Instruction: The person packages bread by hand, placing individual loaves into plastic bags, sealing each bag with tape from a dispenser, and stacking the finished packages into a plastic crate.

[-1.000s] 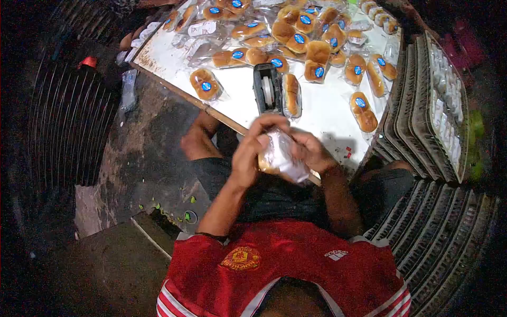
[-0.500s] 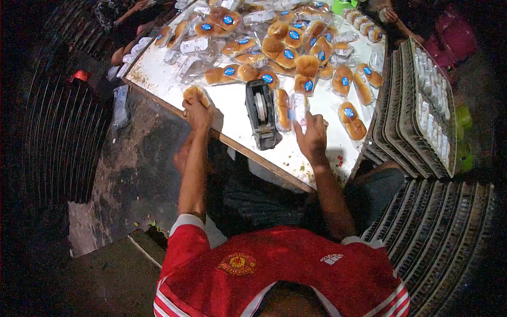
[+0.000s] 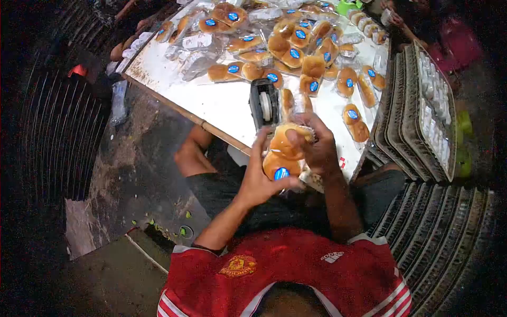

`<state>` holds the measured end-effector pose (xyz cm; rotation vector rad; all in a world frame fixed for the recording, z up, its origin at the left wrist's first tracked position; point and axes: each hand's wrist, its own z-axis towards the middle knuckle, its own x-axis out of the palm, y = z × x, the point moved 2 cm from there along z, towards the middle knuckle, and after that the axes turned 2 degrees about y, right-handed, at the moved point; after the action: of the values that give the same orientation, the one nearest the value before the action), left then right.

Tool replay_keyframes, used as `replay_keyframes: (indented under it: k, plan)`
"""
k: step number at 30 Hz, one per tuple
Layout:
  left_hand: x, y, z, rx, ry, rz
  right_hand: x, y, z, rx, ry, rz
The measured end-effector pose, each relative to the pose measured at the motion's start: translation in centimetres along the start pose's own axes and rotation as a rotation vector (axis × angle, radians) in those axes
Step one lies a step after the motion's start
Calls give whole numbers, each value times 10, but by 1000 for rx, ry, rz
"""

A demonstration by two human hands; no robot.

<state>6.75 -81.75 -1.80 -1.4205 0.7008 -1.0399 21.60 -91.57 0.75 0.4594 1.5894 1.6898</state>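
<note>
In front of my body, near the table's front edge, a bun (image 3: 280,143) with a blue oval label is held between both hands. My left hand (image 3: 254,182) wraps it from the left and below, thumb across the lower end. My right hand (image 3: 321,147) grips its upper right side, where a pale, crinkled wrapper edge shows. Parts of the bun are hidden by the fingers. Just beyond the hands stands a black tape dispenser (image 3: 262,103) with a pale roll. To its right lies a wrapped bun (image 3: 287,103), partly covered by the hands.
Many bagged buns (image 3: 288,45) with blue labels are piled across the far half of the white table (image 3: 182,95). Stacked trays (image 3: 406,105) stand at the right edge, with more racks (image 3: 438,232) below. Other people's arms (image 3: 401,24) show at the far corners.
My left hand has come right and toward my body from the table's left side with a bun. My right hand has left the packet by the dispenser and joined it on the bun.
</note>
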Motion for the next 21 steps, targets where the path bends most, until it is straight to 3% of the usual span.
replay_keyframes:
  k: [1, 3, 4, 7, 8, 9, 10, 12, 15, 17, 19, 21]
  plan:
    - [-3, -3, 0, -99, 104, 58, -2, 1, -3, 28, 12, 63]
    - [-7, -14, 3, -293, 311, 172, -13, 15, -5, -69, -54, -128]
    - [-5, -16, 1, -326, 316, 84, -20, 23, -7, -114, -89, -226]
    - [-8, -4, -4, -216, 400, 20, -31, 33, -16, 8, 111, -356]
    - [-9, -3, -3, -131, 471, -162, -35, 24, -20, -171, 171, -10]
    - [-10, 0, 1, -197, 555, -356, -32, 23, -21, -183, 163, 7]
    - [-15, 1, 2, -268, 537, -386, -27, 24, -22, -194, 161, 23]
    - [-14, -4, 7, -325, 489, -259, -19, 40, -22, 33, 176, -479]
    - [1, -15, 11, -310, 534, 347, -19, 10, -33, -170, 102, 62]
    - [10, -28, 13, -325, 368, 234, -10, -38, -25, 93, 19, 742]
    - [12, -16, 17, -239, 183, 6, -5, -9, -18, -96, 4, 710]
    - [9, -11, 21, -135, -69, -142, -1, -28, -40, -37, 130, 146]
